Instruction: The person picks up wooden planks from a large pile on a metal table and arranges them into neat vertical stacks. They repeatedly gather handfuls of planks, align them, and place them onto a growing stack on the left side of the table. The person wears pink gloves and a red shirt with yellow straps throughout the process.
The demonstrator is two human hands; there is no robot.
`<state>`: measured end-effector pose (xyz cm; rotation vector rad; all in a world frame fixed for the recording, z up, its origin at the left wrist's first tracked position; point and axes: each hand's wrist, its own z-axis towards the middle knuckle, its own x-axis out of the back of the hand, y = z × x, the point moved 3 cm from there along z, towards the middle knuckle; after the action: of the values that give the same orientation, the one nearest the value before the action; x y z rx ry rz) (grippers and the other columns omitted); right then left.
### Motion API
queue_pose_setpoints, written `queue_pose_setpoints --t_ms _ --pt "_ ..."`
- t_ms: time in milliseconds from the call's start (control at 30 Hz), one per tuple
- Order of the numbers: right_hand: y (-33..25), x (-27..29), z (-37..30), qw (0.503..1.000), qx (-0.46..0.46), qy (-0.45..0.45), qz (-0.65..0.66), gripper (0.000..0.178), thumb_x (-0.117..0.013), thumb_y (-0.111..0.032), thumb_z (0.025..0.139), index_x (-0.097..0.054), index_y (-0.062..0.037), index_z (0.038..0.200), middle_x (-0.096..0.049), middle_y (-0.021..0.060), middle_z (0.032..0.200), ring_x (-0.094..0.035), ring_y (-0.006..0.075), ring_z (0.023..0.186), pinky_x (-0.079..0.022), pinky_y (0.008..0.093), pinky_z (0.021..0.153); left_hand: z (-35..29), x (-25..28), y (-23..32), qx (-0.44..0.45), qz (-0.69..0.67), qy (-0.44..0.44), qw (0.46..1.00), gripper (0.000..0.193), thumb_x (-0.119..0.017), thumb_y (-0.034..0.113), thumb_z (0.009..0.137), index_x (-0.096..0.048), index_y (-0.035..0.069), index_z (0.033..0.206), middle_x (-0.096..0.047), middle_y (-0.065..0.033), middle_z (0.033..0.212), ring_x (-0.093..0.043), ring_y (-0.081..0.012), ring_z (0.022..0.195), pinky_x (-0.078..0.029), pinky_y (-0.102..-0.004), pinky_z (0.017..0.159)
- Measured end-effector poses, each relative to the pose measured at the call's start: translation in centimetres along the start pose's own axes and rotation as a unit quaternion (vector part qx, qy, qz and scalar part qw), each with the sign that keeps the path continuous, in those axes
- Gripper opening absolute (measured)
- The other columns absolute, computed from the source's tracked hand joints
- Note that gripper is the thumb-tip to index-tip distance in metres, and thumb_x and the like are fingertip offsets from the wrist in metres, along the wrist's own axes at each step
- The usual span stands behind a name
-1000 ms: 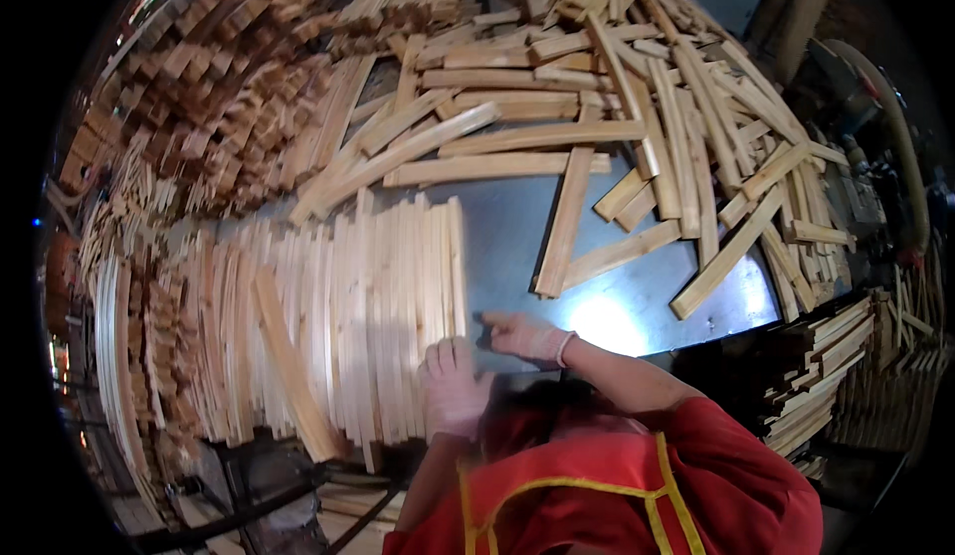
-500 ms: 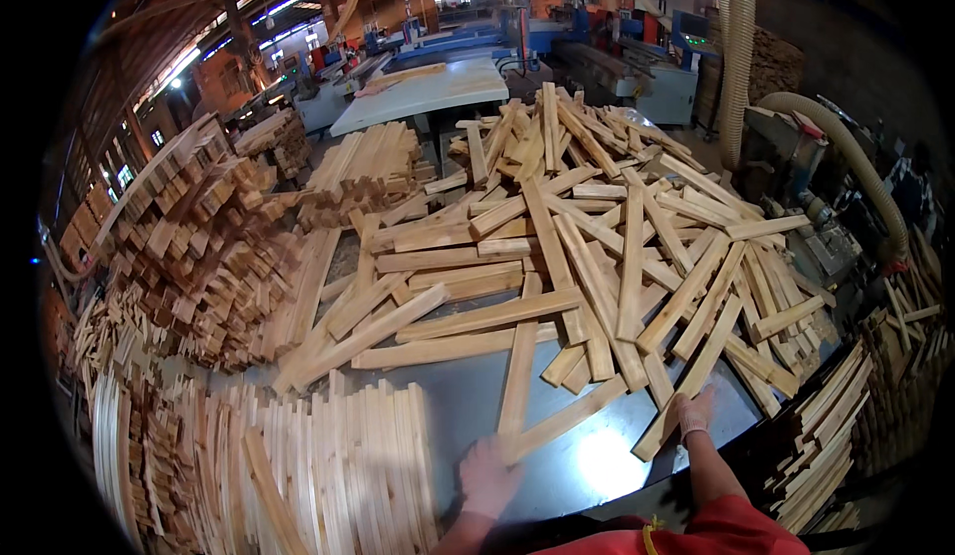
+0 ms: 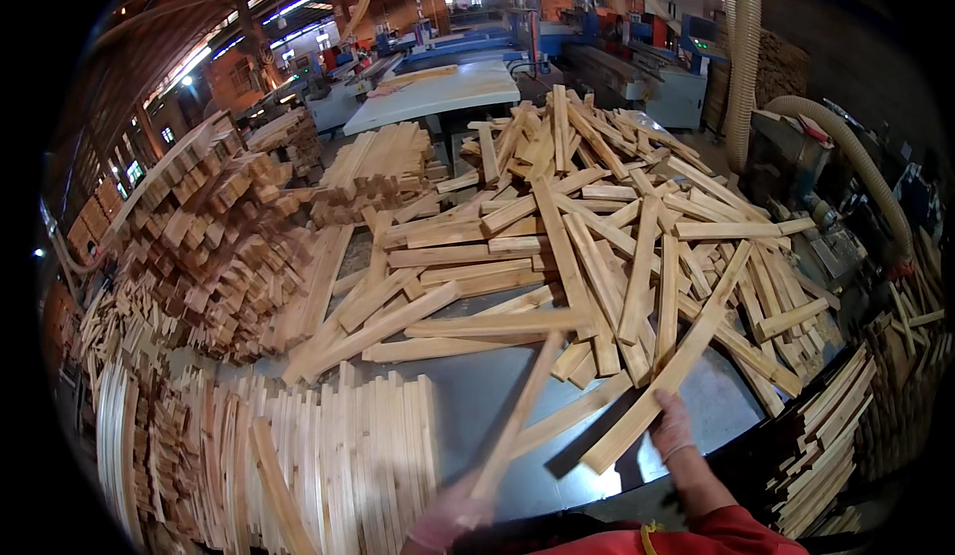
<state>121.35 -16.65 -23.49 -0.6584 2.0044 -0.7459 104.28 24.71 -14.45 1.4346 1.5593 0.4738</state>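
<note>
In my left hand (image 3: 453, 515), at the lower middle, is the near end of a narrow wooden strip (image 3: 519, 418); the hand is blurred by motion. This strip slants up and to the right, its far end beside the pile. My right hand (image 3: 672, 426) is closed on the right edge of a wider wooden strip (image 3: 642, 411), close to its near end. That strip is lifted a little off the metal table (image 3: 468, 396) and casts a dark shadow. Between the two lies another wooden strip (image 3: 572, 416), flat on the table. Both hands seem to wear light gloves.
A jumbled heap of wooden strips (image 3: 607, 247) covers the table's far part. Strips in a neat row (image 3: 338, 446) stand at the near left, behind them a tall stack (image 3: 219, 237). At the right are more strips (image 3: 826, 436) and a ribbed hose (image 3: 741, 68).
My left hand has drawn its strip down and leftward off the heap. My right hand has pulled its strip nearer and to the left, lifting it; some strips in the heap have shifted.
</note>
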Motion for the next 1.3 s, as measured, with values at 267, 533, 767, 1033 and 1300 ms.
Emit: queue_pose_setpoints --t_ms 267,533,767,1033,1300 --pt "14.7 -6.0 -14.7 0.955 -0.098 -0.171 -0.220 0.031 -0.077 -0.015 0.093 -0.069 -0.0050 0.120 -0.072 0.0030 0.098 -0.069 0.0162 0.083 -0.058 0.0323 0.072 -11.2 1.9 -11.8 -0.002 -0.101 0.058 0.993 0.081 -0.081 0.016 0.086 -0.045 0.004 0.157 -0.067 -0.0091 0.105 -0.065 -0.0161 0.086 -0.055 -0.0302 0.081" --pt "24.1 -9.2 -19.1 0.675 -0.040 -0.407 -0.613 0.044 -0.069 -0.033 0.095 -0.065 -0.0009 0.125 -0.071 0.0190 0.100 -0.068 0.0314 0.088 -0.054 0.0411 0.081 -9.2 0.4 -10.6 -0.073 0.547 0.296 0.779 0.069 -0.077 0.042 0.088 -0.061 0.004 0.143 -0.057 -0.0202 0.148 -0.052 -0.0379 0.139 -0.039 -0.0494 0.119" --pt "19.4 -21.0 -11.8 0.601 0.039 -0.538 -0.589 0.056 -0.074 -0.036 0.089 -0.059 0.0018 0.128 -0.070 0.0264 0.114 -0.068 0.0421 0.112 -0.053 0.0471 0.097 -2.3 1.8 -7.9 -0.090 0.670 0.373 0.636 0.088 -0.086 0.045 0.069 -0.056 0.003 0.140 -0.054 -0.0183 0.137 -0.048 -0.0427 0.133 -0.036 -0.0583 0.114" --pt "9.0 -30.7 4.9 0.367 0.295 -0.284 -0.835 0.071 -0.081 -0.038 0.083 -0.053 -0.0091 0.141 -0.063 0.0145 0.137 -0.062 0.0386 0.123 -0.047 0.0465 0.109 -0.5 2.9 -9.8 -0.066 0.691 0.409 0.592 0.069 -0.076 0.028 0.073 -0.058 0.008 0.137 -0.051 -0.0146 0.139 -0.044 -0.0396 0.138 -0.032 -0.0590 0.120" --pt "9.8 -25.1 6.6 0.492 0.088 -0.414 -0.761 0.062 -0.072 -0.024 0.088 -0.054 -0.0074 0.144 -0.075 0.0237 0.105 -0.074 0.0363 0.094 -0.057 0.0466 0.084 -1.0 2.2 -9.4 -0.072 0.713 0.397 0.573 0.066 -0.066 0.024 0.084 -0.056 0.011 0.148 -0.053 -0.0161 0.153 -0.044 -0.0433 0.144 -0.034 -0.0593 0.123"
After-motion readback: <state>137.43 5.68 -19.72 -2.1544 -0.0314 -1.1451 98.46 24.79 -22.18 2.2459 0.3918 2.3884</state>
